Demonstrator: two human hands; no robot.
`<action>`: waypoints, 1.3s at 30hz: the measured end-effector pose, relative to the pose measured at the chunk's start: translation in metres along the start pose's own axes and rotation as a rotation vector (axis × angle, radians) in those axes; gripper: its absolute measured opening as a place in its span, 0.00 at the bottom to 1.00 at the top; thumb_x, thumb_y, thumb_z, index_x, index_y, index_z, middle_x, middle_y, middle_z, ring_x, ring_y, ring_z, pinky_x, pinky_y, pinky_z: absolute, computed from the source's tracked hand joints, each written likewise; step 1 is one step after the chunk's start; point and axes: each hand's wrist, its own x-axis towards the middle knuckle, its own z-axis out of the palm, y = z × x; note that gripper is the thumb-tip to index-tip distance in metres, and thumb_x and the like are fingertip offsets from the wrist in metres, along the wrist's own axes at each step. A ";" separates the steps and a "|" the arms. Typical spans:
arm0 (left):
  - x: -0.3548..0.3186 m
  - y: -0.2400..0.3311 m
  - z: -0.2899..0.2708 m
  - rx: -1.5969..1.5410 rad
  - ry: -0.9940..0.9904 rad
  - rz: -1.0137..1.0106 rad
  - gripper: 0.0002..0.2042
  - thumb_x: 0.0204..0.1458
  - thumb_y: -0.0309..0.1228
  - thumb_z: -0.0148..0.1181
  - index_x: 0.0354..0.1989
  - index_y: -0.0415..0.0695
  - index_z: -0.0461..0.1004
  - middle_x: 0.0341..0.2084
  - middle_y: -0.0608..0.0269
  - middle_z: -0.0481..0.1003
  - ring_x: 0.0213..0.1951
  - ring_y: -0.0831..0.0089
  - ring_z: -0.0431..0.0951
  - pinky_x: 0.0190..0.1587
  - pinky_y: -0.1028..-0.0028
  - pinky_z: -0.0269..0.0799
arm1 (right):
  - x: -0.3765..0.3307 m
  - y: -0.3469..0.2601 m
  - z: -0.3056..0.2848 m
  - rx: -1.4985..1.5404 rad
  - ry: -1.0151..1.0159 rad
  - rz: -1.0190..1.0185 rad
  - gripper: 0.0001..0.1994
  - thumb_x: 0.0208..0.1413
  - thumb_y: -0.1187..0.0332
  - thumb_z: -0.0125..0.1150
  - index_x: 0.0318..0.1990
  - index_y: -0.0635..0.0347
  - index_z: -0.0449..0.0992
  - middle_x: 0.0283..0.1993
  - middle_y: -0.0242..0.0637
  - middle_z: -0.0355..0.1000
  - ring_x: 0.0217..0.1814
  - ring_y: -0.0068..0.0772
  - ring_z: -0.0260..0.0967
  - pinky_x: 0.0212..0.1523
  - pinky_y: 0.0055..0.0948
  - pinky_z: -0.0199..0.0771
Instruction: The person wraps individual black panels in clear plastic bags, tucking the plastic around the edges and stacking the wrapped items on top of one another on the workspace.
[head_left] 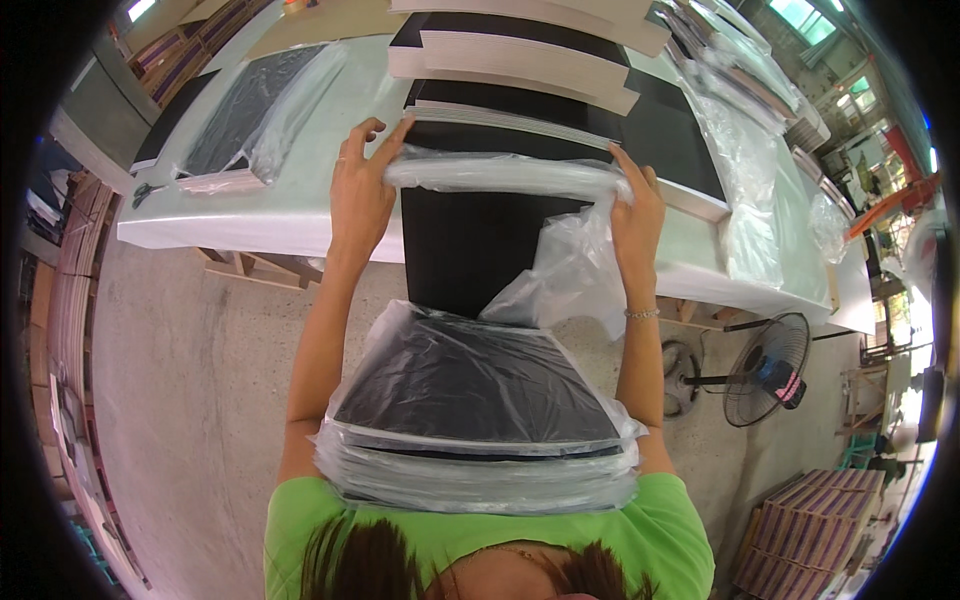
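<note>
My left hand (pixel 360 190) and my right hand (pixel 637 212) both grip the bunched mouth of a clear plastic bag (pixel 505 172), stretched across a black board (pixel 470 245) that hangs over the table's near edge. The lower end of the board stack (pixel 470 390) is wrapped in the bag and rests against my chest. Loose plastic (pixel 565 275) hangs below my right hand.
A white table (pixel 270 225) carries stacked black boards (pixel 560 60), a bagged board (pixel 250 110) at the left and more plastic-covered stacks (pixel 740 130) at the right. A floor fan (pixel 765 370) stands at the lower right, near stacked boards (pixel 810 525) on the concrete floor.
</note>
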 end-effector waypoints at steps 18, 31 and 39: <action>-0.006 0.020 -0.048 -0.755 0.002 -0.296 0.27 0.32 0.06 0.41 0.41 0.40 0.77 0.34 0.61 0.70 0.41 0.69 0.71 0.45 0.80 0.66 | -0.036 -0.009 -0.062 0.737 -0.089 0.380 0.17 0.42 0.80 0.57 0.45 0.66 0.75 0.37 0.37 0.72 0.32 0.25 0.69 0.35 0.17 0.65; -0.154 -0.077 -0.007 -1.550 -0.588 -1.126 0.14 0.53 0.32 0.50 0.47 0.44 0.69 0.41 0.65 0.72 0.42 0.73 0.70 0.50 0.70 0.61 | -0.148 0.056 -0.038 2.037 -0.419 0.849 0.16 0.50 0.71 0.59 0.47 0.61 0.69 0.31 0.28 0.67 0.25 0.18 0.62 0.25 0.17 0.64; -0.203 -0.052 0.033 -1.492 -0.601 -1.328 0.07 0.54 0.30 0.50 0.39 0.43 0.68 0.28 0.67 0.70 0.32 0.78 0.71 0.36 0.80 0.67 | -0.211 0.085 -0.014 1.423 -0.564 1.025 0.16 0.53 0.62 0.56 0.47 0.59 0.70 0.34 0.29 0.68 0.31 0.19 0.64 0.31 0.20 0.65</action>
